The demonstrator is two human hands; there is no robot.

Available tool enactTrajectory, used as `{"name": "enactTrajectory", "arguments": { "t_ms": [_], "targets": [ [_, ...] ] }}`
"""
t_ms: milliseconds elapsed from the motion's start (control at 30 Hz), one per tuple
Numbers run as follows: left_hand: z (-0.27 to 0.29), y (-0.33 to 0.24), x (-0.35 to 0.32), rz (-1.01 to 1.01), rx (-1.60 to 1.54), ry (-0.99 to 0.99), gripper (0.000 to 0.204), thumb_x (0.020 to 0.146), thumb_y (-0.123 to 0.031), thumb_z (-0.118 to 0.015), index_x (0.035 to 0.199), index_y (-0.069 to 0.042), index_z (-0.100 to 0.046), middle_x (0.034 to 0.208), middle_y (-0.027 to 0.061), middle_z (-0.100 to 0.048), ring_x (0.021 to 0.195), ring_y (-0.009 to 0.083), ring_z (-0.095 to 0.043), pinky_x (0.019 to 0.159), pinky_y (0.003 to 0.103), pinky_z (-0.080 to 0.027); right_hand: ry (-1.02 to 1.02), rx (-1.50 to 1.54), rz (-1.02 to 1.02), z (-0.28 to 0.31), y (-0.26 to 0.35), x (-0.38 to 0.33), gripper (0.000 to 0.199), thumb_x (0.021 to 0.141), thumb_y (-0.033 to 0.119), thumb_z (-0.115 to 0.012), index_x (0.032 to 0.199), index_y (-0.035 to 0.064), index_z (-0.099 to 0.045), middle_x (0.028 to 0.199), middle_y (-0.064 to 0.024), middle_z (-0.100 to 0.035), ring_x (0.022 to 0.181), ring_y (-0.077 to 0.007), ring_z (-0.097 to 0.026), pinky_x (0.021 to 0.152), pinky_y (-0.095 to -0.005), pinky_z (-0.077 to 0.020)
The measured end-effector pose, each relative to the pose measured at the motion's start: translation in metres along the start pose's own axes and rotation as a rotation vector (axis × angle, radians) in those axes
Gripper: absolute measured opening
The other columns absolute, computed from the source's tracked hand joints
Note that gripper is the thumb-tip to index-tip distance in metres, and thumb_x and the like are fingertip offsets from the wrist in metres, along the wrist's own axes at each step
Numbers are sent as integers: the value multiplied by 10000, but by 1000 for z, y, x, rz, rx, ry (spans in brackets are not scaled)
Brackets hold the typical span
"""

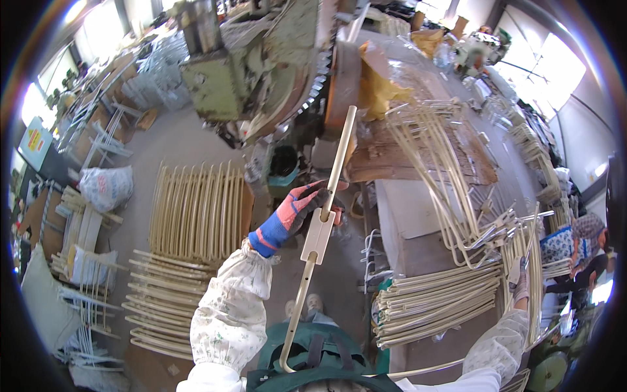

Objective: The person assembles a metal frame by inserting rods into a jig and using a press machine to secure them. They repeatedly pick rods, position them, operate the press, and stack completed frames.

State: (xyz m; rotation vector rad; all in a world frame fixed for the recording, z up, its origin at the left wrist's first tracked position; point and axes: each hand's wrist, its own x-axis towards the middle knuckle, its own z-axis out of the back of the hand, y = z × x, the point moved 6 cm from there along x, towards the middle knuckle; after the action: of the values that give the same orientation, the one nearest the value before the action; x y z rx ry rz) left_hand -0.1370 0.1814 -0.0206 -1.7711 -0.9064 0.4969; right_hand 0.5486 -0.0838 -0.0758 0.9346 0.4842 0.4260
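Gripping a cream metal rod [324, 222] at its flat bracket, the gloved left hand [307, 202] holds it upright before the green apron [313, 356]; right of the rod, the right hand [520, 277] clasps stacked rods [437, 304]; beyond, the green machine [255, 72].

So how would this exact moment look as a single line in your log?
left hand: grips cream bent rod, upright | right hand: on upright rods at right | rod stacks on floor | green machine ahead
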Motion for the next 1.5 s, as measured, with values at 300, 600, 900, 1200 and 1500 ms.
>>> {"name": "enactTrajectory", "arguments": {
  "t_ms": [300, 600, 900, 1200, 1500],
  "targets": [
    [-89, -44, 17, -157, -36, 347, 427, 924, -253, -479, 1260, 7, -431, 906, 62, -607, 820, 107, -561, 723, 225, -436, -307, 358, 107, 108, -48, -65, 547, 746, 684, -490, 731, 139, -530, 492, 14, -450, 328, -69, -346, 313, -211, -222],
    [-130, -45, 12, -136, -68, 575, 519, 907, -260, -466, 1294, 67, -354, 977, 122, -571, 909, 172, -540, 776, 267, -405, -488, 482, 111, 148, -67, -154, 485, 723, 656, -560, 726, 174, -511, 501, 46, -441, 332, -57, -351, 306, -202, -193],
    [-152, -42, 3, -147, -88, 796, 551, 863, -211, -488, 1330, 35, -329, 1045, 118, -569, 949, 180, -534, 814, 287, -396, -604, 578, 114, 177, -109, -190, 572, 651, 703, -591, 867, 177, -528, 559, 2, -509, 316, -85, -361, 289, -219, -217],
    [-164, -39, -6, -228, -16, 795, 469, 902, -106, -412, 1348, 2, -316, 1121, 123, -551, 896, 157, -534, 769, 276, -423, -525, 592, 34, 176, -122, -217, 551, 714, 606, -615, 964, 120, -554, 695, -53, -584, 443, -115, -493, 370, -229, -356],
    [-138, -44, -45, -402, 11, -278, 215, 673, 32, -702, 787, -20, -527, 681, -19, -485, 664, 65, -479, 591, 212, -396, -820, 469, 264, 229, -107, -237, 550, 729, 571, -619, 1023, 112, -541, 791, -54, -579, 567, -128, -509, 475, -241, -382]
  ]
}}
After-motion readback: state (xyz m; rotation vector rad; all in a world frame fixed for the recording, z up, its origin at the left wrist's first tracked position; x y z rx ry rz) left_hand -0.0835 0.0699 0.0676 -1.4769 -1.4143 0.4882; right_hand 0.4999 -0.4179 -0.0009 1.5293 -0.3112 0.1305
